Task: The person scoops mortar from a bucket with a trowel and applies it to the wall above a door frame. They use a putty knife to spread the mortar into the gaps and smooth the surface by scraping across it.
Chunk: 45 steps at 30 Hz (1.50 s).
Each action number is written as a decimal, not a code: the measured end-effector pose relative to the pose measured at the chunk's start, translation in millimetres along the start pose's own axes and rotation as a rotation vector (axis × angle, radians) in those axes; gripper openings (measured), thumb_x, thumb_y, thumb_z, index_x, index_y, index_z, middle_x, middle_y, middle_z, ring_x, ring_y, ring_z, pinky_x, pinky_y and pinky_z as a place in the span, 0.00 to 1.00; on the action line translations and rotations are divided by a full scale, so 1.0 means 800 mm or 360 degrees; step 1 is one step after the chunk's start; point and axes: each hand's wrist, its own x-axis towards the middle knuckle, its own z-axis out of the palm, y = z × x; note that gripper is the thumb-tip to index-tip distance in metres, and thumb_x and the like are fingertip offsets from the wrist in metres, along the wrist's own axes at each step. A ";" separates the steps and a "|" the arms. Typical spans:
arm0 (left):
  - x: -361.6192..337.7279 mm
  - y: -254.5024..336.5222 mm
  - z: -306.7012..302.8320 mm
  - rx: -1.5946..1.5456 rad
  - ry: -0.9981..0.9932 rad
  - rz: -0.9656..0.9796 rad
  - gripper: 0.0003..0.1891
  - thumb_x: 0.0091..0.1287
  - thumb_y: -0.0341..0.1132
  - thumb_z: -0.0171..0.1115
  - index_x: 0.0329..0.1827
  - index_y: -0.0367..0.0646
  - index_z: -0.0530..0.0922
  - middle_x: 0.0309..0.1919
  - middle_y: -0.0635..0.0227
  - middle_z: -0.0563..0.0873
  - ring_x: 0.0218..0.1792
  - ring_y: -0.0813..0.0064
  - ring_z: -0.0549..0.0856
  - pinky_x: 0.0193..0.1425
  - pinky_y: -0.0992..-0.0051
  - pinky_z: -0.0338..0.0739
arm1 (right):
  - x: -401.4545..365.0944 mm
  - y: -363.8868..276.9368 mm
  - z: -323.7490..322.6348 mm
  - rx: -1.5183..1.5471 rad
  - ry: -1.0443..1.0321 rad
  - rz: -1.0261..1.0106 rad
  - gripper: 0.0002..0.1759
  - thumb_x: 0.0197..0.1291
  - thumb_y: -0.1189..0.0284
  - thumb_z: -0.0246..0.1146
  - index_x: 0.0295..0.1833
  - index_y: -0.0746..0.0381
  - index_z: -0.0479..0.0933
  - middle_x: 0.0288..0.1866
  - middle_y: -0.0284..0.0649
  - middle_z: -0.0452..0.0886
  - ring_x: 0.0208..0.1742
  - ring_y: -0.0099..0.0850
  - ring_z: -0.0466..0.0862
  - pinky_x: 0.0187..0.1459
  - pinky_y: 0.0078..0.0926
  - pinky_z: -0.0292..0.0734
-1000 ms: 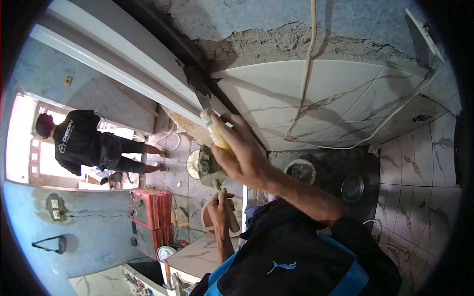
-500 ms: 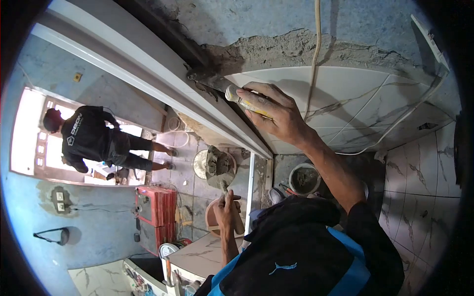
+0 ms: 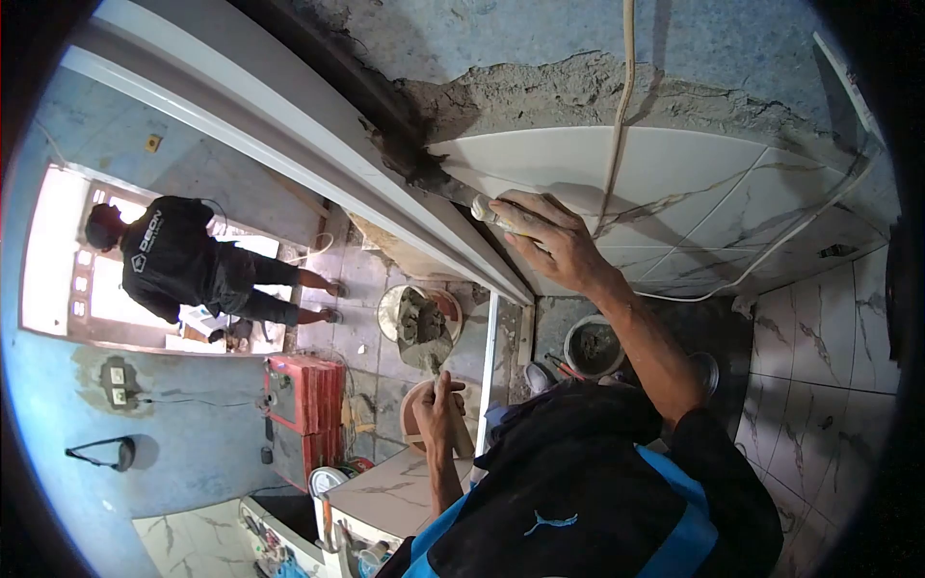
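**A:** status, L to R pls.

**B:** Far left: co-worker point(image 3: 173, 260) in a black shirt, standing in a bright doorway, back to cam. Below that, a wall socket point(image 3: 114, 378), then a red crate point(image 3: 303, 400) on the floor. Crate contents too small to read.

**A:** hands?

**B:** left hand point(image 3: 438, 405) is low centre, fist closed round a wooden handle point(image 3: 461, 435). Just above it there's a mortar clump point(image 3: 422, 323) overlapping a round pan point(image 3: 390, 308). Can't tell if the clump sits on the held tool or in the pan.

**A:** other one?

**B:** right hand point(image 3: 557, 239) is up at the wall, fingers wrapped tight on the trowel point(image 3: 443, 183). Grip mostly covered, only the pale butt end shows. Blade is dark w/ mortar and lies in the gap btw the white door frame point(image 3: 289, 144) and the top-left corner of the marble-look tile point(image 3: 694, 183). The tip is lost in wet mortar, so the exact contact pt isn't vis.

**A:** right of that?

**B:** cable point(image 3: 617, 125) hangs across the tile face, its top cut off by the frame edge. bucket point(image 3: 593, 349) w/ grey mix is on the floor just beside the forearm, which covers its right rim. Far right goes black at the lens edge, nothing readable there.
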 end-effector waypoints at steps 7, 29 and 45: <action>0.001 0.002 0.003 0.0049 -0.0053 0.0011 0.24 0.67 0.51 0.58 0.31 0.33 0.81 0.16 0.69 0.77 0.17 0.79 0.75 0.22 0.78 0.68 | 0.020 -0.063 -0.012 0.0512 0.0228 0.0372 0.22 0.64 0.71 0.59 0.60 0.72 0.70 0.52 0.52 0.77 0.53 0.38 0.79 0.53 0.30 0.74; 0.005 -0.034 -0.036 0.0084 0.0019 0.0189 0.23 0.69 0.48 0.57 0.25 0.35 0.78 0.16 0.68 0.77 0.17 0.80 0.75 0.22 0.79 0.67 | 0.101 -0.196 0.140 0.0469 0.0716 0.0547 0.33 0.66 0.77 0.51 0.70 0.77 0.44 0.55 0.63 0.58 0.53 0.53 0.71 0.46 0.41 0.74; 0.013 -0.018 -0.021 -0.0023 -0.0077 -0.0013 0.23 0.66 0.51 0.60 0.29 0.34 0.82 0.15 0.69 0.78 0.17 0.80 0.76 0.23 0.79 0.69 | 0.088 -0.101 -0.084 0.0367 -0.0626 0.1189 0.19 0.64 0.68 0.58 0.53 0.72 0.75 0.38 0.45 0.79 0.28 0.26 0.81 0.24 0.19 0.75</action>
